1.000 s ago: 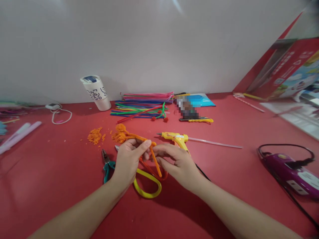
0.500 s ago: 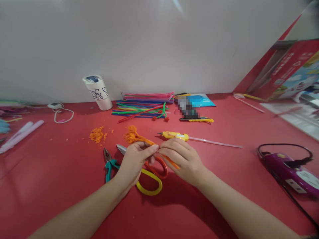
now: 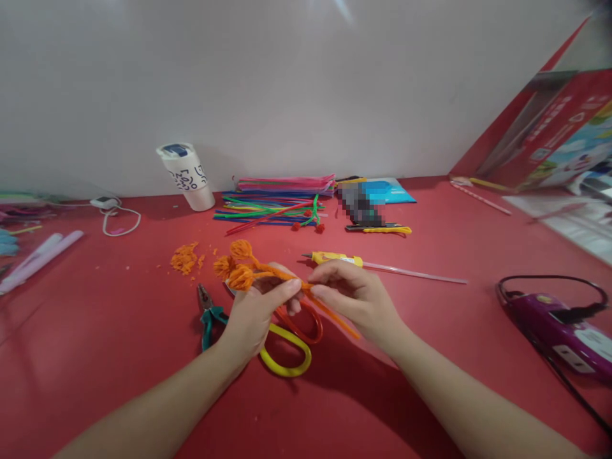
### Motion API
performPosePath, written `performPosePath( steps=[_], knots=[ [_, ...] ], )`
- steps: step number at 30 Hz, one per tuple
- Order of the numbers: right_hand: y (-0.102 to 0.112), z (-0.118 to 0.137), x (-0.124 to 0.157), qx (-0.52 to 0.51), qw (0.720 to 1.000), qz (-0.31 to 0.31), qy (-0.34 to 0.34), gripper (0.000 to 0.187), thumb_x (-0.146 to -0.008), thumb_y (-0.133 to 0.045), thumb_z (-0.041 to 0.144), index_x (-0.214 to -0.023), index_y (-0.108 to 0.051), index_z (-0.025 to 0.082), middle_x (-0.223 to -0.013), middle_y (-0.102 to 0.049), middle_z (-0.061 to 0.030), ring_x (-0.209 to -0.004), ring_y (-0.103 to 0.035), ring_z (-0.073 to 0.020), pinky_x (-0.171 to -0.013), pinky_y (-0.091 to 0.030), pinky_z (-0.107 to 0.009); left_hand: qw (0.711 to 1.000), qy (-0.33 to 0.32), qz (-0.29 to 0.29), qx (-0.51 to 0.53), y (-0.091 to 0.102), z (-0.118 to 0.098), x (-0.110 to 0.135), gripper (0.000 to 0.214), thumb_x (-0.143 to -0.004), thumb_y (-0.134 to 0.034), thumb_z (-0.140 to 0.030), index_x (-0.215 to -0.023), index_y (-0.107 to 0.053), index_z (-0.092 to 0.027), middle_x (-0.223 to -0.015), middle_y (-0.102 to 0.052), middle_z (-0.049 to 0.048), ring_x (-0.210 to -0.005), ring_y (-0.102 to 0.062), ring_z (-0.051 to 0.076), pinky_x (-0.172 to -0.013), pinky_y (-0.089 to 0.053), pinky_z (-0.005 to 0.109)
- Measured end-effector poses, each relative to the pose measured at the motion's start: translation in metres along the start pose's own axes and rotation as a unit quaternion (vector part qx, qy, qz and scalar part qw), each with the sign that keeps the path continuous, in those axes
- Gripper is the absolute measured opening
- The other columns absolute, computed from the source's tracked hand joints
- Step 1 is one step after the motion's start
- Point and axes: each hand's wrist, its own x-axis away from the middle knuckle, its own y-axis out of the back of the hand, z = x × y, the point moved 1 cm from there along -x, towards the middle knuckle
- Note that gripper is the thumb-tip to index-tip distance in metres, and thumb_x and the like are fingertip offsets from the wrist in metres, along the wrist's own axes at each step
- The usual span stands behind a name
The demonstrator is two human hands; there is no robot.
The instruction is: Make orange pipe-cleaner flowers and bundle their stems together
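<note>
Between finger and thumb, my left hand (image 3: pixel 261 312) grips a bundle of orange pipe cleaners (image 3: pixel 275 273). Three fluffy orange balls (image 3: pixel 240 277) top the bundle, fanned out to the left. My right hand (image 3: pixel 361 299) pinches the stems just right of the left thumb, its fingers curled. Their loose ends slant down toward the right beneath it. Scissors (image 3: pixel 287 373) with one yellow and one red handle lie under the hands, blades mostly hidden. Teal-handled pliers (image 3: pixel 206 319) rest beside the left wrist.
Orange fluff (image 3: pixel 184 259) lies left of the hands. Behind are a yellow glue gun (image 3: pixel 335 258) with a clear stick, colored pipe cleaners (image 3: pixel 268 210), a white tumbler (image 3: pixel 186 178) and a yellow cutter (image 3: pixel 387 230). A purple power strip (image 3: pixel 549 325) with a black cord sits right.
The orange bundle has turned, so all three fluffy balls now show, further left and lower. My right fingers have lifted and opened a little, baring more of the stems.
</note>
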Motion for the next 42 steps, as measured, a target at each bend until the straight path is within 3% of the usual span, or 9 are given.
performPosePath(
  steps=[13, 22, 25, 27, 29, 32, 35, 37, 42],
  knots=[
    [-0.006, -0.005, -0.001, -0.238, 0.949, 0.020, -0.206, 0.008, -0.070, -0.059, 0.018, -0.062, -0.057, 0.017, -0.054, -0.056, 0.0039, -0.052, -0.050, -0.0088, -0.055, -0.040, -0.023, 0.983, -0.042, 0.044, -0.175, 0.002, -0.004, 0.004, 0.006, -0.076, -0.062, -0.018, -0.072, -0.064, -0.022, -0.065, -0.061, -0.0039, -0.060, -0.057, 0.010, -0.060, -0.046, 0.021],
    [0.001, -0.006, -0.003, -0.210, 0.958, 0.048, -0.188, 0.011, -0.074, -0.063, 0.024, -0.066, -0.060, 0.017, -0.059, -0.057, 0.0028, -0.054, -0.051, -0.0089, -0.055, -0.040, -0.023, 0.984, -0.014, 0.088, -0.152, 0.003, -0.012, -0.002, 0.009, -0.074, -0.064, -0.017, -0.078, -0.070, -0.022, -0.066, -0.064, -0.0015, -0.059, -0.060, 0.012, -0.059, -0.049, 0.022],
    [0.002, -0.004, -0.003, -0.135, 0.984, 0.027, -0.117, 0.009, -0.081, -0.055, 0.024, -0.076, -0.060, 0.018, -0.070, -0.061, 0.0001, -0.063, -0.057, -0.0117, -0.062, -0.046, -0.026, 0.997, 0.007, 0.051, -0.062, 0.004, -0.008, -0.005, 0.005, -0.072, -0.067, -0.016, -0.074, -0.069, -0.019, -0.058, -0.064, -0.0022, -0.054, -0.058, 0.010, -0.055, -0.048, 0.020],
    [0.003, -0.002, -0.002, -0.003, 1.000, -0.002, 0.000, 0.007, -0.080, -0.054, 0.018, -0.084, -0.060, 0.020, -0.080, -0.063, -0.0021, -0.074, -0.059, -0.0146, -0.070, -0.048, -0.030, 0.999, 0.026, 0.025, 0.003, 0.003, -0.004, -0.006, 0.002, -0.070, -0.068, -0.016, -0.072, -0.069, -0.017, -0.056, -0.064, -0.0022, -0.051, -0.057, 0.008, -0.052, -0.046, 0.018],
    [0.003, -0.001, -0.001, 0.150, 0.978, -0.021, 0.143, 0.014, -0.078, -0.055, 0.013, -0.090, -0.059, 0.021, -0.086, -0.063, -0.0042, -0.082, -0.059, -0.0171, -0.077, -0.048, -0.033, 0.998, 0.045, 0.014, 0.040, 0.002, 0.000, -0.006, 0.002, -0.069, -0.069, -0.016, -0.070, -0.069, -0.016, -0.054, -0.063, -0.0022, -0.049, -0.056, 0.007, -0.050, -0.045, 0.016],
    [0.002, -0.001, 0.001, 0.290, 0.911, -0.022, 0.291, 0.015, -0.082, -0.052, 0.010, -0.092, -0.059, 0.019, -0.087, -0.063, -0.0074, -0.083, -0.057, -0.0182, -0.077, -0.048, -0.035, 0.998, 0.037, 0.015, 0.044, 0.001, 0.003, -0.006, 0.002, -0.068, -0.070, -0.016, -0.069, -0.069, -0.015, -0.054, -0.063, -0.0022, -0.049, -0.056, 0.006, -0.049, -0.045, 0.015],
    [0.003, -0.001, 0.002, 0.357, 0.875, -0.032, 0.324, 0.015, -0.083, -0.050, 0.009, -0.088, -0.060, 0.019, -0.084, -0.062, -0.0080, -0.079, -0.057, -0.0191, -0.072, -0.048, -0.034, 1.000, 0.013, 0.014, 0.016, 0.002, 0.004, -0.006, 0.001, -0.071, -0.068, -0.015, -0.070, -0.069, -0.015, -0.055, -0.063, -0.0027, -0.051, -0.057, 0.006, -0.051, -0.046, 0.015],
    [0.003, 0.000, 0.002, 0.362, 0.875, -0.049, 0.317, 0.015, -0.082, -0.052, 0.009, -0.083, -0.061, 0.020, -0.082, -0.060, -0.0072, -0.079, -0.057, -0.0199, -0.069, -0.047, -0.035, 1.000, 0.007, 0.016, -0.001, 0.004, 0.002, -0.006, 0.003, -0.071, -0.067, -0.014, -0.071, -0.070, -0.016, -0.055, -0.064, -0.0029, -0.051, -0.057, 0.007, -0.053, -0.047, 0.016],
    [0.003, 0.003, 0.001, 0.250, 0.936, -0.070, 0.236, 0.015, -0.078, -0.053, 0.008, -0.078, -0.060, 0.021, -0.079, -0.057, -0.0036, -0.077, -0.056, -0.0178, -0.068, -0.046, -0.033, 0.996, 0.044, 0.079, 0.012, 0.007, -0.006, -0.006, 0.006, -0.071, -0.067, -0.016, -0.075, -0.071, -0.016, -0.061, -0.068, 0.0005, -0.054, -0.061, 0.010, -0.054, -0.049, 0.018]
  ],
)
